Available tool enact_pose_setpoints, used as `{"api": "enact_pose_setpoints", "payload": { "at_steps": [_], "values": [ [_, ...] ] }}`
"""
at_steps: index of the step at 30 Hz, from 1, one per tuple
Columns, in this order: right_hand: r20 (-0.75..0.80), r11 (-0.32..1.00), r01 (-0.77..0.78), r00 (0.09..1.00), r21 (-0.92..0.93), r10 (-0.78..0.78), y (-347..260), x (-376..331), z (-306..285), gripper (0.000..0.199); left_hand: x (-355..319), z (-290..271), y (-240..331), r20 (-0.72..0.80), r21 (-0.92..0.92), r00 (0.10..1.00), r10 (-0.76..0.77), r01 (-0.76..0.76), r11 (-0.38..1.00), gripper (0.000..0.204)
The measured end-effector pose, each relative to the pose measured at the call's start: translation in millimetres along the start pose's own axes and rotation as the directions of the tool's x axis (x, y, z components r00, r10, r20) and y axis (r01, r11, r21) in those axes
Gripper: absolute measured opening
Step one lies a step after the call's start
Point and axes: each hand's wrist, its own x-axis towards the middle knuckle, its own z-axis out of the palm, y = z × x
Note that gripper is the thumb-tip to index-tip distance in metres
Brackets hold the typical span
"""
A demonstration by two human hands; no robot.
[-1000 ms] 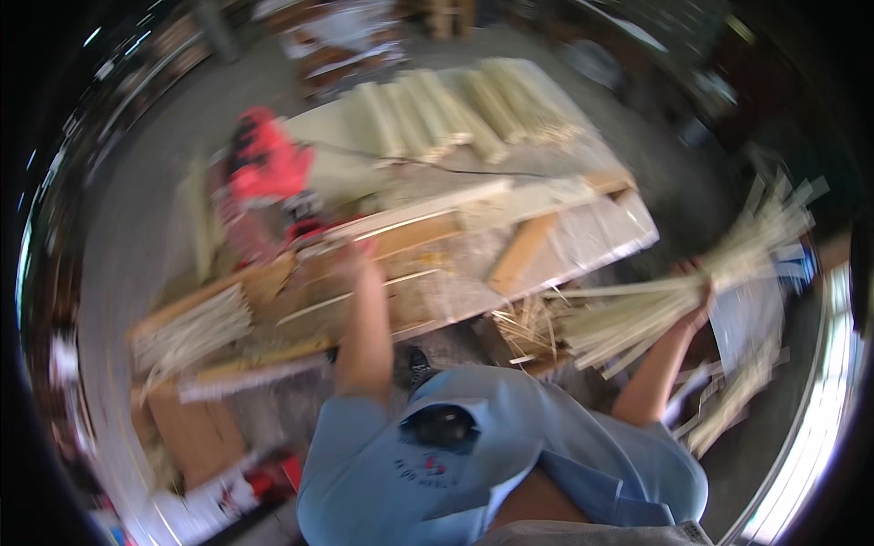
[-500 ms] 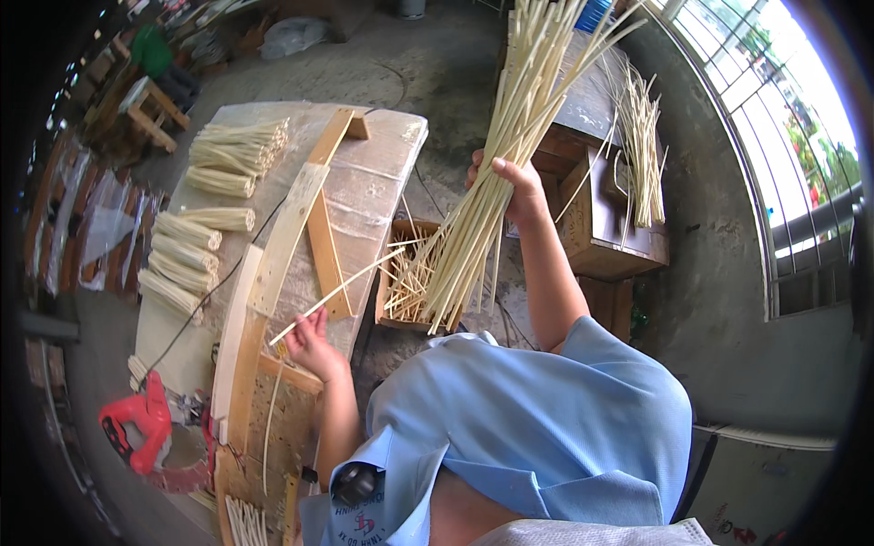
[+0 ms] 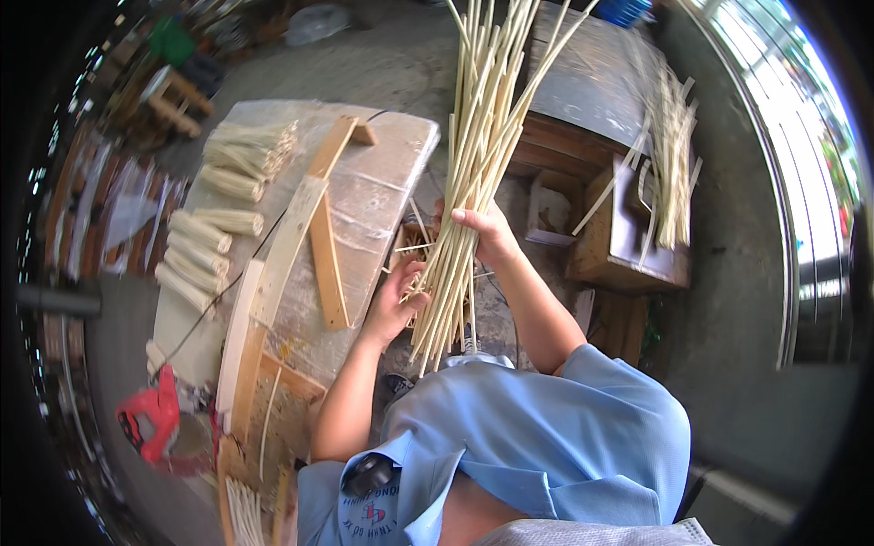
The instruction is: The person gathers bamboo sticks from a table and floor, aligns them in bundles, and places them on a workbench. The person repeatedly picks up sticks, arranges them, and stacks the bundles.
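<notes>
A long, loose bundle of thin pale cane sticks (image 3: 492, 136) stands slantwise in front of me, its upper ends fanned out. My right hand (image 3: 482, 229) is wrapped round its lower half, thumb across the front. Beside the bundle's lower end is my left hand (image 3: 393, 300), its fingers apart and slightly curled, close to the sticks; whether they touch is unclear. Behind both hands, a box of short stick pieces (image 3: 412, 238) is mostly hidden by the bundle.
A worktable (image 3: 382, 173) at left bears tied stick bundles (image 3: 198, 255), a wooden frame (image 3: 293, 227) and a red power saw (image 3: 155, 414). More loose sticks (image 3: 672, 164) lie on a wooden cabinet (image 3: 619, 237) at right. A person in green (image 3: 173, 41) is far left.
My left hand has moved right, from the table to the bundle, and the single stick is no longer seen in it. My right hand has lowered the bundle and brought it leftward.
</notes>
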Motion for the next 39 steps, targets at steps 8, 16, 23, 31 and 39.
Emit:
{"api": "enact_pose_setpoints", "payload": {
  "at_steps": [8,16,23,31,39],
  "values": [
    [-0.046,0.991,-0.135,0.99,-0.016,0.134,66.6,-3.9,63.7,0.05,-50.4,22.5,23.4,-0.281,0.238,0.959,0.039,0.03,0.971,0.122],
    [0.38,0.992,-0.123,0.916,-0.035,0.127,103.6,-63.9,200.8,0.048,-181.6,22.6,54.2,-0.675,0.482,0.672,0.304,0.09,0.872,0.072],
    [0.767,0.974,-0.222,0.619,-0.036,0.169,193.2,-184.0,382.4,0.054,-393.9,-4.1,72.4,-0.885,0.442,0.27,0.379,0.229,0.867,0.079],
    [0.956,0.999,-0.027,0.29,-0.037,0.043,294.4,-288.3,551.0,0.049,-594.5,-70.5,90.4,-0.841,0.526,0.04,0.54,0.292,0.799,0.08],
    [0.973,0.988,0.0,0.175,-0.155,0.153,395.9,-290.9,583.6,0.047,-653.7,-152.1,72.4,-0.79,0.606,0.082,0.608,0.258,0.752,0.092]
  ]
}}
